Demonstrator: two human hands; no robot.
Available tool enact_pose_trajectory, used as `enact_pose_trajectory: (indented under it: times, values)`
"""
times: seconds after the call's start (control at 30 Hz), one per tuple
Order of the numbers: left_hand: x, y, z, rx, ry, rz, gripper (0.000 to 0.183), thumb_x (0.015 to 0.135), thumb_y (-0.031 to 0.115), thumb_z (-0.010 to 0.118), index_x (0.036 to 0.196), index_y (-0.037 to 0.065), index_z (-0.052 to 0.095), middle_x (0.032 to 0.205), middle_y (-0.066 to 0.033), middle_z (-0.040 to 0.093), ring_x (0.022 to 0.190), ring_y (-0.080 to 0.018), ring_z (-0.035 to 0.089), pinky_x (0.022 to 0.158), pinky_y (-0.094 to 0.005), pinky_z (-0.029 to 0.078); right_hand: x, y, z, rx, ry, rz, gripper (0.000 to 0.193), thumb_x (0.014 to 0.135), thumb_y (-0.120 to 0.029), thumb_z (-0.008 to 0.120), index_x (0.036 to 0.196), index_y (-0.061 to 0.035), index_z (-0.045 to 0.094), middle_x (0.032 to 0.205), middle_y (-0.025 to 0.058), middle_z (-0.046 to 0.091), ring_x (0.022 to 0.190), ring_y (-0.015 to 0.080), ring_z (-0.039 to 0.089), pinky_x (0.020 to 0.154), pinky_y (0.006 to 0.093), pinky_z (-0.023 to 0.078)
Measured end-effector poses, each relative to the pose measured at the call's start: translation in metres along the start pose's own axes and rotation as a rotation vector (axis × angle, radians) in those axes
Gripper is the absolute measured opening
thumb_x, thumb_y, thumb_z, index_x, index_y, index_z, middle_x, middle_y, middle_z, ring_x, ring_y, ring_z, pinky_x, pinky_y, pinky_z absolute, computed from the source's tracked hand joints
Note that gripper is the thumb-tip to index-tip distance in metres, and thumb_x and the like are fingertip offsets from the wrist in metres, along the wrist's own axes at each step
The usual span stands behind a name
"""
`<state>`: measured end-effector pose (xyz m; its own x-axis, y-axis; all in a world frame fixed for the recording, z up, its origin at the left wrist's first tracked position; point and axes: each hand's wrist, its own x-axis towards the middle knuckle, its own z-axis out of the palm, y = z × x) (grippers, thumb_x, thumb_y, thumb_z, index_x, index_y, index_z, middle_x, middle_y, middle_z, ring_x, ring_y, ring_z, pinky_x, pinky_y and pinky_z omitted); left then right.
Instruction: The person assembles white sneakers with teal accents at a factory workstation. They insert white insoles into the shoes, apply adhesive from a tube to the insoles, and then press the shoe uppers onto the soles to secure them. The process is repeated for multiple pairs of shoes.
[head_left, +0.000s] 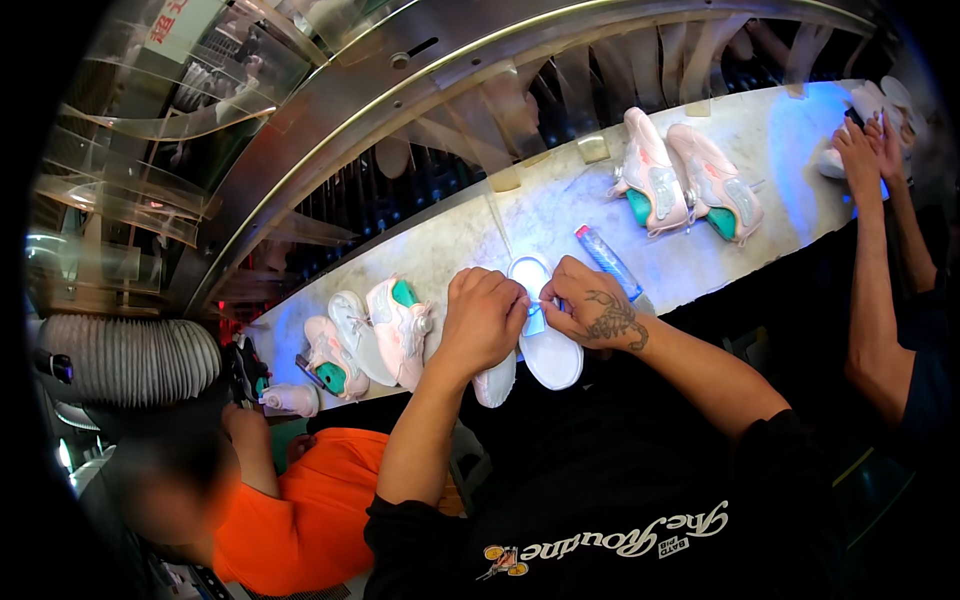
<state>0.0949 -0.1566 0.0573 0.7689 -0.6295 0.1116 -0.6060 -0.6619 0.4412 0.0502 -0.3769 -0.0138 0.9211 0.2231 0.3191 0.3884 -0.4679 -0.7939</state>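
At the bottom of the frame is the person's own black T-shirt (600,460) with a pale print across it, and two bare forearms reach up toward the centre. There the left hand (487,320) and right hand (580,302) meet over a long white shoe sole (553,358) lying at the near edge of the pale, stained worktop (450,225). The fingers of both hands are bent, their tips close together above the middle of the sole. A small light-blue piece (535,321) shows right at the tips; whether they are clamped on it, I cannot tell. A second white sole (495,384) is just beside the first, partly behind the left wrist.

Beyond the right hand lies a translucent blue cylinder with a red end (606,261). Left of centre, a pale pink and white sneaker with green lining (397,330), a loose white sole (358,340) and another such pink sneaker (333,352) stand near one another.

In the lower left is a person in an orange shirt (310,515). Toward the upper right, a pair of pink and white sneakers with green lining (652,180) rests on the worktop; at the right edge, a co-worker's hands (860,158) are near pale shoe parts (893,103). Across the top runs a curved metal frame (335,105) hung with clear plastic strips (610,80).
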Motion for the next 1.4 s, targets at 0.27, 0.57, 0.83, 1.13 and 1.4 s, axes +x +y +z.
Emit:
enact_pose_trajectory:
  times: [0.27,0.57,0.83,1.13,1.4]
  values:
    - [0.0,-0.001,-0.001,-0.003,0.028,0.057,0.01,0.095,0.016,0.075,0.094,0.006,0.077,0.092,-0.0105,0.07,0.1,-0.0347,0.063,0.104,-0.0488,0.044,0.0,0.001,0.003,-0.036,0.026,-0.051,0.012,0.094,-0.021,0.081,0.098,-0.0112,0.075,0.099,0.0088,0.063,0.077,0.0293,0.069,0.07,0.0421,0.058]
    - [0.0,0.0,0.002,-0.002,-0.044,0.027,0.007,0.095,0.017,0.075,0.093,0.01,0.078,0.093,-0.0058,0.073,0.105,-0.0294,0.064,0.113,-0.0506,0.039,-0.002,-0.001,0.001,-0.028,-0.012,-0.092,0.011,0.097,-0.016,0.079,0.103,-0.0076,0.075,0.103,0.0108,0.066,0.084,0.033,0.071,0.073,0.0444,0.059]
    - [-0.009,0.002,-0.001,-0.082,0.194,0.028,0.014,0.092,0.009,0.078,0.104,0.006,0.073,0.104,-0.0147,0.071,0.101,-0.0361,0.065,0.105,-0.0485,0.047,0.003,-0.001,0.004,0.031,0.011,-0.063,0.023,0.093,-0.012,0.083,0.113,-0.0028,0.075,0.1,0.0136,0.065,0.09,0.0318,0.07,0.079,0.0439,0.058]
    - [-0.153,0.047,0.037,-0.198,0.402,-0.532,0.051,0.085,0.024,0.095,0.116,0.0,0.062,0.106,-0.0162,0.067,0.09,-0.0287,0.067,0.082,-0.0399,0.056,-0.066,-0.028,-0.038,-0.111,-0.169,-0.305,0.045,0.081,-0.028,0.095,0.119,-0.0121,0.077,0.115,0.0096,0.071,0.124,0.0335,0.066,0.105,0.0489,0.049]
    - [-0.134,0.068,-0.03,-0.143,0.575,-0.163,0.04,0.091,0.005,0.087,0.126,-0.004,0.07,0.117,-0.0225,0.075,0.079,-0.0303,0.072,0.065,-0.0359,0.057,-0.029,-0.113,-0.041,0.231,0.062,-0.39,0.023,0.085,0.001,0.078,0.108,-0.0012,0.075,0.099,0.0123,0.07,0.088,0.0315,0.066,0.078,0.0416,0.053]
